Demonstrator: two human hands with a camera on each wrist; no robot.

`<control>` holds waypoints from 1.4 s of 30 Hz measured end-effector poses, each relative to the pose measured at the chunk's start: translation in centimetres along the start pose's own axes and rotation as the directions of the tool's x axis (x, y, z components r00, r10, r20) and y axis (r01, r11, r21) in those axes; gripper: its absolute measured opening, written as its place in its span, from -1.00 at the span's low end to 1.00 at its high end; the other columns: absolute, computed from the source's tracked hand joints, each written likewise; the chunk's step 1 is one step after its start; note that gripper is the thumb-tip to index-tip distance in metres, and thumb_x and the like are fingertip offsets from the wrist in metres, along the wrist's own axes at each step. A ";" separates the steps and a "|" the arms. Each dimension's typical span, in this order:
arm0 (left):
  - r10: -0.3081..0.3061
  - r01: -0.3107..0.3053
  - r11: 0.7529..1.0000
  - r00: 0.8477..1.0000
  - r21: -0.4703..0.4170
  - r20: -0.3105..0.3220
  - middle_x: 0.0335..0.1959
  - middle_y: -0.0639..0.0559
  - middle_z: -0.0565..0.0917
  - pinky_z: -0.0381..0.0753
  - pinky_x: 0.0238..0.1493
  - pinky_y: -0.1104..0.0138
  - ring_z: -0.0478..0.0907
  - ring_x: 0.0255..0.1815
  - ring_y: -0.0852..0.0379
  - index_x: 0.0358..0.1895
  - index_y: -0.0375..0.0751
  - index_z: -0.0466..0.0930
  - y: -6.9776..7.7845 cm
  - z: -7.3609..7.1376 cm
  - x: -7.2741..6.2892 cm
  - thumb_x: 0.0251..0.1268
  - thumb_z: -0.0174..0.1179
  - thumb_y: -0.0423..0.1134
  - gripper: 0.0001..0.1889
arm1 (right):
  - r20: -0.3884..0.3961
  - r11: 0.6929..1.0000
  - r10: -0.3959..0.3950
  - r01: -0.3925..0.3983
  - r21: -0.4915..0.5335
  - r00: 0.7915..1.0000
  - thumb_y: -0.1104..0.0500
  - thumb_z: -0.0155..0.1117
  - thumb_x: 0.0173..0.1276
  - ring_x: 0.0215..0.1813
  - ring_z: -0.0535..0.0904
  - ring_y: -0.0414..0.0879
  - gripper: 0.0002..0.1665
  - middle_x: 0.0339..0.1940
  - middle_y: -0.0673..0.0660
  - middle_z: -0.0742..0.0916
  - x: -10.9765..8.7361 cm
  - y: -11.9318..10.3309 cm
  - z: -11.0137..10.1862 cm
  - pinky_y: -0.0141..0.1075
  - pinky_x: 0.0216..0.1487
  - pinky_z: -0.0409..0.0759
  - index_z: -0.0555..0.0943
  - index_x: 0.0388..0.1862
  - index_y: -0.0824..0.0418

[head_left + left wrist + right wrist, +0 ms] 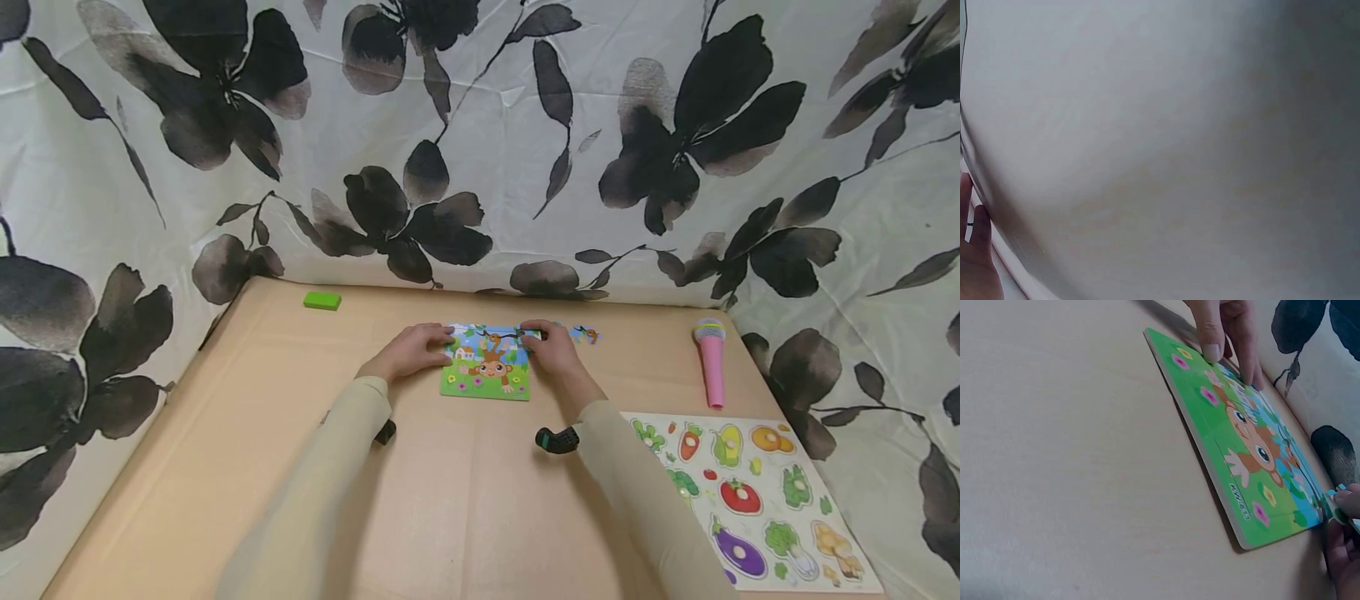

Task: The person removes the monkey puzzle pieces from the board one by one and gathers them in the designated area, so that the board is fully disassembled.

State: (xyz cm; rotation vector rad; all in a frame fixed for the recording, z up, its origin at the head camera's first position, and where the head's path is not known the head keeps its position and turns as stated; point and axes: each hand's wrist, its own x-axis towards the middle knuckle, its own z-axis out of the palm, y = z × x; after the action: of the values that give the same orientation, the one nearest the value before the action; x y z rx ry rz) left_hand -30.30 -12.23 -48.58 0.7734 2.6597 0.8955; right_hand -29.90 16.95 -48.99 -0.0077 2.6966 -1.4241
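A jigsaw puzzle with a monkey hanging over a green meadow lies flat on the table in the head view; the right wrist view shows the same board from its side. At its left edge, my left hand touches the border with thumb and fingertips, the fingers fairly straight. My right hand is at the upper right corner, where thumb and finger pinch a small puzzle piece. Just right of that hand lies a loose puzzle piece with blue and brown on it.
A green block lies at the table's back left. Toward the right are a pink toy microphone and a white vegetable picture board, partly under my right sleeve. A floral cloth hangs along the table's back edge.
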 end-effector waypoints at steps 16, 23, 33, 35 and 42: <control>0.003 -0.003 1.000 1.000 0.011 -0.008 0.40 -0.06 0.41 0.12 0.50 0.07 0.20 0.48 -0.10 0.22 -0.27 0.58 0.4 -0.1 0.1 0.26 0.33 -0.11 -0.50 | -0.040 0.980 0.022 -0.014 0.199 0.999 0.25 0.24 0.41 -0.08 0.51 -0.09 -0.62 0.10 0.28 0.58 0.3 2.8 -7.0 -0.31 -0.03 0.62 0.58 0.17 0.33; 0.007 -0.006 1.000 1.000 0.020 -0.007 0.40 -0.07 0.41 0.12 0.50 0.07 0.20 0.48 -0.10 0.22 -0.27 0.58 0.4 -0.2 0.1 0.26 0.34 -0.11 -0.50 | -0.004 0.990 0.085 -0.084 0.116 0.996 0.27 0.13 0.48 0.10 0.44 0.02 -0.54 0.26 0.31 0.50 -0.4 4.8 -11.4 -0.31 0.02 0.54 0.45 0.33 0.33; 0.021 -0.020 1.000 1.000 0.023 -0.008 0.40 -0.08 0.41 0.12 0.49 0.07 0.20 0.48 -0.12 0.22 -0.29 0.57 0.2 -0.2 0.0 0.26 0.34 -0.12 -0.50 | -0.048 0.991 0.132 -0.133 -0.008 0.990 0.29 0.11 0.45 -0.03 0.45 -0.02 -0.56 0.03 0.33 0.56 -1.6 7.8 -14.3 -0.43 -0.13 0.48 0.46 0.25 0.45; 0.032 -0.032 0.999 0.999 0.032 -0.009 0.39 -0.10 0.42 0.13 0.49 0.05 0.21 0.47 -0.14 0.22 -0.30 0.57 0.2 -0.1 0.0 0.26 0.34 -0.13 -0.50 | -0.067 0.991 0.130 -0.129 0.020 0.989 0.28 0.15 0.41 -0.14 0.48 -0.08 -0.59 -0.12 0.24 0.58 -1.8 8.1 -14.4 -0.43 -0.20 0.49 0.50 0.19 0.45; 0.031 -0.031 0.999 0.999 0.028 -0.009 0.39 -0.09 0.42 0.13 0.49 0.06 0.21 0.47 -0.13 0.22 -0.29 0.57 0.2 -0.2 -0.2 0.26 0.34 -0.14 -0.50 | -0.142 0.987 0.162 -0.163 0.007 0.976 0.25 0.16 0.44 -0.05 0.48 -0.02 -0.56 -0.01 0.27 0.57 -1.5 8.4 -13.7 -0.46 -0.19 0.51 0.49 0.24 0.40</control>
State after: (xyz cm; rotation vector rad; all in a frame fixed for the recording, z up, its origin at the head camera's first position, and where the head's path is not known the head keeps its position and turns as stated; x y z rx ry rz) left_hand -30.10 -12.27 -48.31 0.8212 2.6809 0.8729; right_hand -29.18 33.01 -48.13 0.3192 2.7368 -1.4209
